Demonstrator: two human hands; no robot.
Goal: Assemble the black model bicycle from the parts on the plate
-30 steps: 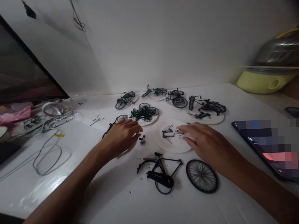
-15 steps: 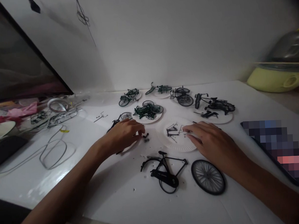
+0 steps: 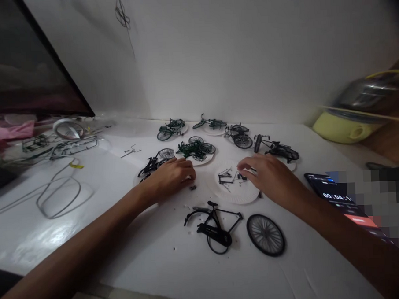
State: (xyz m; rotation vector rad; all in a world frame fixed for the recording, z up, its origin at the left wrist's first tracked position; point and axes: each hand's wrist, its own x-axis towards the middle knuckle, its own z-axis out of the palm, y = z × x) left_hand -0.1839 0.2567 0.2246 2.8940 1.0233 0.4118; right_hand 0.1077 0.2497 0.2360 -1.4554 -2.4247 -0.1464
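My left hand [image 3: 174, 177] is low over the table, fingers bent and closed; their tips hide whatever they grip. Just below them lies a small dark part [image 3: 193, 187]. My right hand [image 3: 270, 175] reaches over the right side of a white paper plate [image 3: 236, 197], thumb and forefinger closed about a small black part [image 3: 242, 177]. Thin black struts [image 3: 225, 178] lie on that plate. In front of it, a black model bicycle frame [image 3: 219, 230] with saddle and chain case rests on its side. A loose spoked wheel [image 3: 266, 234] lies to its right.
More model bicycles [image 3: 171, 129] stand or lie on plates at the back, with green parts [image 3: 196, 148] heaped on one. A phone [image 3: 333, 192] showing a timer lies right. Left are a grey cable [image 3: 80, 185] and a monitor [image 3: 27, 64]; a yellow pot [image 3: 344, 127] is back right.
The view has shifted slightly. My left fingers have curled lower over the small dark part beside them. A small black part now shows at my right fingertips, over the plate.
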